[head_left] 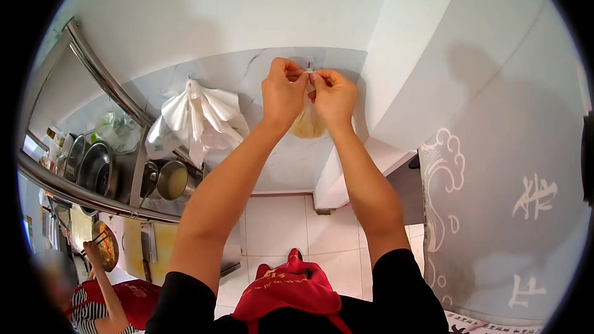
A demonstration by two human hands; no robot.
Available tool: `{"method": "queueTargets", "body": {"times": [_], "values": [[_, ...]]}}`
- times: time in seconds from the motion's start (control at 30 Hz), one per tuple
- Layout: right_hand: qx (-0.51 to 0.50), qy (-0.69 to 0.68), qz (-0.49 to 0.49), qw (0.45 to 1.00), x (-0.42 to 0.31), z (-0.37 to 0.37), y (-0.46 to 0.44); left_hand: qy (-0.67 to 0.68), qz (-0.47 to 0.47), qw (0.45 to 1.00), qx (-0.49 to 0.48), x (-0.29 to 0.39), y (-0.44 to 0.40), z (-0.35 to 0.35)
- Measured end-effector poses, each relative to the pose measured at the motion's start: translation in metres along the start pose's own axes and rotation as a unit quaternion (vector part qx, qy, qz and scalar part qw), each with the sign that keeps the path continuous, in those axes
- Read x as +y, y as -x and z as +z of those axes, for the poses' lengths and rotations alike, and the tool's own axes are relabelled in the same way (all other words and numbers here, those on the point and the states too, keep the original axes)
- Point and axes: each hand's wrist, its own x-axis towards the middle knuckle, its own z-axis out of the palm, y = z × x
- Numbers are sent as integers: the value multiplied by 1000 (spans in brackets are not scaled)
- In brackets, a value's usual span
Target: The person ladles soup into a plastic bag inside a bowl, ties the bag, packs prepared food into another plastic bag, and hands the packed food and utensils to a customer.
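Observation:
Both my arms reach up towards the tiled wall. My left hand (283, 94) and my right hand (335, 96) are side by side, fingers pinched on the gathered top of a clear plastic bag (308, 125). Something yellowish sits in the bottom of the bag, which hangs below my hands; I cannot make out what it is. Just above my fingertips is a small wall hook (309, 64). Whether the bag's top is on the hook is hidden by my fingers.
White plastic bags (199, 114) hang on the wall to the left. Beside them a metal shelf (102, 83) holds steel bowls (98, 167) and a pot (173, 180). Lower left, a co-worker (108, 297) holds chopsticks over a pan (106, 246). A grey printed curtain (495, 210) hangs right.

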Motion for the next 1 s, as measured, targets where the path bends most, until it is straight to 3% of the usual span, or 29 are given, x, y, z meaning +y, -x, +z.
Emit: {"method": "queueTargets", "body": {"times": [0.1, 0.17, 0.27, 0.53, 0.6, 0.73, 0.8, 0.87, 0.97, 1.0], "values": [[29, -22, -33, 999, 1, 5, -4, 20, 3, 999, 25, -6, -2, 5], [31, -86, 32, 995, -1, 5, -3, 33, 3, 999, 28, -16, -4, 6], [40, -121, 42, 991, -1, 6, -3, 48, -16, 998, 32, -12, -5, 8], [34, -96, 48, 994, 11, 5, 4, 10, -68, 998, 14, -16, 6, 3], [38, -79, 35, 996, 15, 4, 10, -45, 29, 998, -11, -13, 9, -3], [68, -16, -37, 997, 18, -14, 37, -65, 115, 991, -25, -4, 65, -46], [79, -22, -60, 995, 23, -30, 72, -46, 70, 996, -29, -6, 111, -84], [62, 6, -41, 997, 42, -44, 116, -120, 29, 992, -32, -35, 166, -133], [-39, 150, 70, 985, 101, -61, 196, -181, -225, 957, -31, -70, 270, -213], [-113, 200, 91, 969, 122, -69, 227, -185, -262, 947, -29, -93, 317, -249]]}}
